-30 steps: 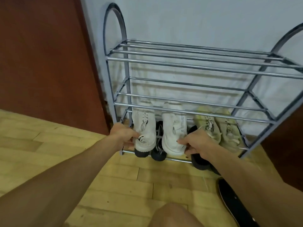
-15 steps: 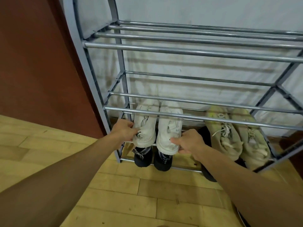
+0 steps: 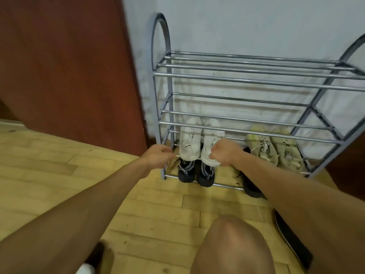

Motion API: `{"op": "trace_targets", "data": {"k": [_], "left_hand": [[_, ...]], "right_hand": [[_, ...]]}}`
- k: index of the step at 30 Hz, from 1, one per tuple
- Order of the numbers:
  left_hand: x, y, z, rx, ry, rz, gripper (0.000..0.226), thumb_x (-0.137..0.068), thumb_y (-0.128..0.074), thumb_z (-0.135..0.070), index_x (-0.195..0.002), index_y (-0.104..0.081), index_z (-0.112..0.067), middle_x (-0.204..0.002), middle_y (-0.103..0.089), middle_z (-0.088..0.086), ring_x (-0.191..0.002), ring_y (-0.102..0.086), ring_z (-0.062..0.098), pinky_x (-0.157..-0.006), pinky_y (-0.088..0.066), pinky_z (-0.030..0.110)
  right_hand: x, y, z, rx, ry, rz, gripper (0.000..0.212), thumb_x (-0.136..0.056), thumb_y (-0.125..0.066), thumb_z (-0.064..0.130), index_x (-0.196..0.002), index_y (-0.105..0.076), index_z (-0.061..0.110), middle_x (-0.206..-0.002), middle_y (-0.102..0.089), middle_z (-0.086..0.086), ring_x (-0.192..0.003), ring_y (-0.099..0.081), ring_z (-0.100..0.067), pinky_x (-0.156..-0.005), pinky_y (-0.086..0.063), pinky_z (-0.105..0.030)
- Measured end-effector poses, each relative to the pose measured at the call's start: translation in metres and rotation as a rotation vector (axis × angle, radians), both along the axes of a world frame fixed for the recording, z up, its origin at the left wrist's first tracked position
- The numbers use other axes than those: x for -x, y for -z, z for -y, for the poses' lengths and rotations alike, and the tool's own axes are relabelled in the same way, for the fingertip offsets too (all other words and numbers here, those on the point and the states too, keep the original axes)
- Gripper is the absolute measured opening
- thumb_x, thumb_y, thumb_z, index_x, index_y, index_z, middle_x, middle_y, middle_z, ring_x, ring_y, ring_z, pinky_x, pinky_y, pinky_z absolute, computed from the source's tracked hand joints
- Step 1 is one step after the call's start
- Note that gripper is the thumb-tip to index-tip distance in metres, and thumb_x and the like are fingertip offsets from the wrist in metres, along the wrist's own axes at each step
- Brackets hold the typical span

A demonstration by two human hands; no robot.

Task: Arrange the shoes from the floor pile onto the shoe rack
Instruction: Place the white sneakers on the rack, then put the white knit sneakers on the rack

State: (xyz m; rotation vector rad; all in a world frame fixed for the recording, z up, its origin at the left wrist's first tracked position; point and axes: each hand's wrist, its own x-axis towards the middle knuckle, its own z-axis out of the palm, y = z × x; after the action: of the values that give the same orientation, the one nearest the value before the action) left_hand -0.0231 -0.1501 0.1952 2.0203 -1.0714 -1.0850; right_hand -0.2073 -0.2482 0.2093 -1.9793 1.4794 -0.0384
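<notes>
A grey metal shoe rack (image 3: 256, 78) stands against the white wall. A pair of white sneakers lies on a low shelf, heels toward me: the left one (image 3: 190, 140) and the right one (image 3: 213, 133). My right hand (image 3: 224, 153) grips the heel of the right white sneaker. My left hand (image 3: 158, 156) is just left of the other white sneaker, by the rack's front post, with its fingers loosely curled and nothing in them. Two black shoes (image 3: 186, 172) sit on the bottom bars under the white pair.
A beige pair (image 3: 274, 150) rests at the right of the same shelf. One black shoe (image 3: 250, 186) lies half under the rack. A long black object (image 3: 292, 242) lies on the wooden floor at right. My knee (image 3: 233, 244) is in front, with a red-brown door (image 3: 69, 66) at left.
My left hand has come off the left white sneaker and drawn back to the left. My right hand keeps its hold on the right sneaker. My head has pulled back from the rack.
</notes>
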Motion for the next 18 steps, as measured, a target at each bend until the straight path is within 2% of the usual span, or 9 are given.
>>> {"op": "trace_targets", "data": {"k": [2,4,6,8,10,12,14,16,18], "left_hand": [[-0.001,-0.017,-0.035,0.019,0.025,0.014,0.042,-0.092,-0.059,-0.024,-0.131,-0.054,-0.008,-0.122,-0.058,0.006,-0.107,-0.057,0.021,-0.091,-0.049,0.034],[-0.003,-0.029,-0.072,0.021,0.034,0.045,0.038,-0.093,-0.059,-0.024,-0.127,-0.057,-0.009,-0.119,-0.060,0.006,-0.102,-0.057,0.019,-0.087,-0.049,0.033],[-0.005,-0.033,-0.111,0.018,0.025,0.052,0.037,-0.093,-0.059,-0.025,-0.126,-0.058,-0.010,-0.123,-0.060,0.008,-0.101,-0.056,0.018,-0.084,-0.046,0.029],[-0.009,-0.029,-0.150,-0.007,-0.011,0.053,0.036,-0.092,-0.059,-0.026,-0.126,-0.059,-0.012,-0.125,-0.060,0.008,-0.106,-0.056,0.019,-0.087,-0.045,0.028],[-0.013,-0.019,-0.189,-0.035,-0.053,0.058,0.036,-0.092,-0.059,-0.028,-0.125,-0.060,-0.014,-0.126,-0.060,0.007,-0.112,-0.056,0.021,-0.087,-0.043,0.027],[-0.016,-0.005,-0.229,-0.066,-0.103,0.050,0.037,-0.092,-0.060,-0.027,-0.126,-0.060,-0.013,-0.127,-0.060,0.007,-0.114,-0.056,0.021,-0.086,-0.042,0.025],[-0.017,0.016,-0.268,-0.111,-0.164,0.037,0.038,-0.091,-0.060,-0.025,-0.127,-0.059,-0.012,-0.126,-0.060,0.007,-0.113,-0.057,0.020,-0.085,-0.041,0.023],[-0.017,0.038,-0.303,-0.139,-0.230,0.006,0.034,-0.091,-0.060,-0.021,-0.123,-0.061,-0.009,-0.121,-0.062,0.006,-0.107,-0.058,0.018,-0.082,-0.043,0.020],[-0.013,0.062,-0.333,-0.169,-0.297,-0.036,0.019,-0.092,-0.058,-0.013,-0.108,-0.065,-0.006,-0.106,-0.063,0.005,-0.097,-0.059,0.016,-0.075,-0.046,0.014]], "right_hand": [[-0.010,-0.019,-0.029,0.007,-0.093,-0.019,0.024,-0.090,-0.059,0.015,-0.100,-0.068,-0.004,-0.100,-0.069,-0.020,-0.074,-0.062,-0.028,-0.057,-0.049,-0.030],[-0.022,-0.032,-0.063,0.006,-0.161,-0.017,0.027,-0.090,-0.060,0.017,-0.106,-0.068,-0.003,-0.105,-0.069,-0.021,-0.073,-0.064,-0.029,-0.058,-0.052,-0.030],[-0.035,-0.037,-0.096,0.007,-0.220,-0.027,0.027,-0.091,-0.059,0.018,-0.107,-0.069,-0.001,-0.103,-0.069,-0.018,-0.071,-0.064,-0.027,-0.061,-0.056,-0.031],[-0.049,-0.035,-0.129,-0.019,-0.264,-0.010,0.020,-0.091,-0.058,0.016,-0.101,-0.068,0.001,-0.097,-0.065,-0.015,-0.073,-0.062,-0.026,-0.069,-0.061,-0.036],[-0.062,-0.026,-0.161,-0.068,-0.296,-0.004,0.014,-0.090,-0.060,0.017,-0.093,-0.064,0.004,-0.090,-0.058,-0.011,-0.068,-0.057,-0.023,-0.057,-0.055,-0.032],[-0.075,-0.012,-0.192,-0.104,-0.333,-0.021,0.023,-0.090,-0.062,0.021,-0.107,-0.064,0.005,-0.102,-0.058,-0.009,-0.076,-0.059,-0.024,-0.054,-0.050,-0.026],[-0.086,0.007,-0.223,-0.153,-0.367,-0.021,0.029,-0.089,-0.062,0.022,-0.113,-0.064,0.004,-0.110,-0.059,-0.010,-0.090,-0.063,-0.027,-0.063,-0.056,-0.030],[-0.095,0.027,-0.253,-0.226,-0.390,0.003,0.028,-0.088,-0.062,0.021,-0.110,-0.065,0.004,-0.104,-0.060,-0.011,-0.094,-0.062,-0.028,-0.073,-0.057,-0.033],[-0.098,0.047,-0.279,-0.268,-0.399,0.016,0.025,-0.088,-0.060,0.020,-0.105,-0.067,0.002,-0.098,-0.064,-0.012,-0.088,-0.063,-0.028,-0.071,-0.055,-0.033]]}}
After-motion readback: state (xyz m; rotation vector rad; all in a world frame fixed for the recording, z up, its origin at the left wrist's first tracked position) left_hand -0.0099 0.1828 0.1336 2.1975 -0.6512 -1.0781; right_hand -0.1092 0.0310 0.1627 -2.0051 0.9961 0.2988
